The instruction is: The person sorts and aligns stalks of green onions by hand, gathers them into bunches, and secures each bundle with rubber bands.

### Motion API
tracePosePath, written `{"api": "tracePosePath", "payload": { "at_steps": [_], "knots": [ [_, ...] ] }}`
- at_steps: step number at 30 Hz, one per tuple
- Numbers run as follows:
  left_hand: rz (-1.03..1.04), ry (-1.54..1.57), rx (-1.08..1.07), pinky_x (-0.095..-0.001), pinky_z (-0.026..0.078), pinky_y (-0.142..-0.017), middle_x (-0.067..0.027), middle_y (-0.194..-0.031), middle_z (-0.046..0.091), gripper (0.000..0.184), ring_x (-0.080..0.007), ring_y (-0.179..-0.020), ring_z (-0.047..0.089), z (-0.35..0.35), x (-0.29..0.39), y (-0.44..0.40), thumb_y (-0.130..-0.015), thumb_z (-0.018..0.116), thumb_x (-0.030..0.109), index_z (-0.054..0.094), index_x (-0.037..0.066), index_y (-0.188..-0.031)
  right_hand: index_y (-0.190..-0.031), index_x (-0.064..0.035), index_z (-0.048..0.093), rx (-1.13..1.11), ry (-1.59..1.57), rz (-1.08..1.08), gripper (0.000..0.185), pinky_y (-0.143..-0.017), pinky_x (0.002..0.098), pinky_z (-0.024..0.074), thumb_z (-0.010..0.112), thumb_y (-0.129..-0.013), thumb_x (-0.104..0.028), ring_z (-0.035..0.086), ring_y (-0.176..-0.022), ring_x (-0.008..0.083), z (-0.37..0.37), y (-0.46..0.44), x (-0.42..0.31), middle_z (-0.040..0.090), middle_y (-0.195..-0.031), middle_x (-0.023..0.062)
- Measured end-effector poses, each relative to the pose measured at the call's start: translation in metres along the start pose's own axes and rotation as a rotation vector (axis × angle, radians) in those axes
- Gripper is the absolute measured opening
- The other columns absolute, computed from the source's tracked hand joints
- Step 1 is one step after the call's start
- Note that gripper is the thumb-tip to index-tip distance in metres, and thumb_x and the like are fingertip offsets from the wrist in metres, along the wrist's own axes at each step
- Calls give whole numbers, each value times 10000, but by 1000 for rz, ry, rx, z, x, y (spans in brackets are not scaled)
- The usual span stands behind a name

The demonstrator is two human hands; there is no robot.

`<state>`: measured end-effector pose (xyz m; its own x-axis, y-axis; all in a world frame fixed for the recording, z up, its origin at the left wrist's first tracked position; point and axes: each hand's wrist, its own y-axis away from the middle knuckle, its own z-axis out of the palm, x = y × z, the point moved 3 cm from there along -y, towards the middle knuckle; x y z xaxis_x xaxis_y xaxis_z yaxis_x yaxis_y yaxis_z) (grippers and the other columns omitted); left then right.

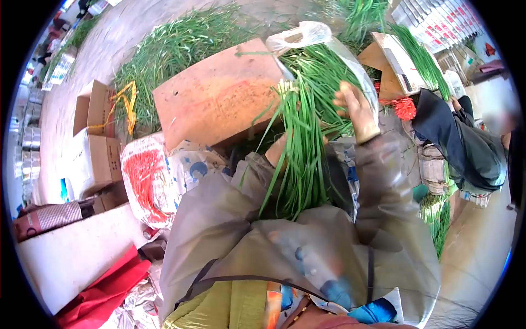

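Green leafy bundle (300, 148) with pale cut ends uppermost, upright just beyond the right edge of a worn reddish-brown desk (219, 93), long blades drooping over a lap in a translucent grey smock (307, 241). Left hand (276, 152) behind the bundle and mostly covered by leaves; impossible to tell whether gripping or merely supporting. Right hand (355, 107) raised to the right of the bundle, bare and holding nothing, fingers parted and slightly bent, near a larger pile of the same greens (331, 66). Around that pile, a white plastic bag (298, 35), just past the desk's far right corner. Beyond the desk's far edge, a broad heap of loose greens (181, 49) on the floor. Off the near left corner, red ties (145, 178) on a white sack; farther left, an open cardboard box (104, 159) and yellow ribbon (130, 109). Well to the right, another person in dark clothing (466, 145), close to a red tuft of ties (405, 108) and more long greens (419, 57) on a carton.
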<state>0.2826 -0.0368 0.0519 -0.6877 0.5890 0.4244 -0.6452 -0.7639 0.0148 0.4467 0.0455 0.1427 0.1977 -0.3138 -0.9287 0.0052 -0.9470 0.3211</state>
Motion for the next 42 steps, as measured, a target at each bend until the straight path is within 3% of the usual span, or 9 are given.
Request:
{"api": "tracePosePath", "payload": {
  "at_steps": [2, 6, 12, 17, 21, 28, 33, 36, 42],
  "knots": [
    [208, -303, 139, -268, 502, -771, -118, -1113, 582, 400, -194, -967, 584, -18, 13, 1, -929, 462, 320, 458, 59, -1232, -1347, -17, 333, -103, -104, -65, 725, -972, 319, 346, 643, -808, -389, 454, -1155, 262, 19, 29, 46, 463, -1276, 156],
    [262, 325, 253, -415, 431, -931, -135, -1184, 544, 786, -271, -1045, 546, -13, 29, -9, -850, 252, 679, 443, 37, -1261, -1401, -26, 210, -162, 505, -503, 915, -1050, 363, 245, 763, -700, -227, 309, -1275, 276, 74, 65, 60, 362, -1354, 211],
    [352, 110, 308, -441, 390, -974, -146, -1271, 483, 918, -296, -1135, 487, -23, 33, 4, -781, 160, 765, 342, 61, -1342, -1351, 42, 270, -304, 471, -111, 893, -929, 296, 390, 763, -672, -266, 521, -1091, 284, 64, 25, 34, 524, -1197, 225],
    [48, 440, 267, -425, 378, -991, -147, -1262, 492, 714, -289, -1160, 469, -58, -8, 19, -841, 468, 579, 428, 16, -1279, -1340, -29, 323, -419, 650, -79, 685, -884, 365, 420, 649, -779, -252, 540, -1044, 354, 83, 33, 83, 538, -1137, 263],
    [66, 317, 431, -344, 514, -807, -128, -969, 640, 327, -219, -917, 617, -59, 0, 18, -743, 706, 93, 593, -25, -1027, -1344, -89, 332, -523, 875, -84, 631, -809, 413, 451, 591, -811, -307, 568, -938, 402, 88, 74, 49, 603, -972, 246],
    [73, -589, 317, -278, 505, -651, -87, -884, 645, 322, -158, -716, 613, -2, 76, 57, -704, 671, 8, 591, 11, -1016, -1177, -36, 527, -172, 100, -754, 357, -840, 235, 444, 608, -829, -32, 554, -943, 109, 44, 66, -74, 566, -1144, 62],
    [-83, -760, 315, -288, 504, -673, -102, -900, 637, 434, -178, -727, 610, 58, 113, 105, -650, 697, 0, 574, 6, -1066, -1339, -107, 349, 111, 566, -820, 790, -846, 312, 451, 761, -681, -254, 580, -987, 240, 91, 75, -78, 533, -1186, 104],
    [-198, -835, 388, -294, 504, -691, -80, -904, 629, 473, -165, -754, 604, 78, 127, 138, -643, 731, 12, 564, 15, -1085, -1307, -151, 396, 23, 434, -605, 682, -801, 323, 473, 718, -710, -221, 602, -938, 215, 113, 78, -65, 603, -1049, 78],
    [-134, -979, 568, -284, 487, -697, -45, -927, 615, 496, -148, -776, 588, 98, 137, 191, -643, 741, 8, 555, 29, -1102, -1181, -216, 512, 286, 494, -910, 427, -549, 417, 465, 587, -771, -310, 585, -599, 299, 171, 82, -44, 606, -682, 100]
  ]
}}
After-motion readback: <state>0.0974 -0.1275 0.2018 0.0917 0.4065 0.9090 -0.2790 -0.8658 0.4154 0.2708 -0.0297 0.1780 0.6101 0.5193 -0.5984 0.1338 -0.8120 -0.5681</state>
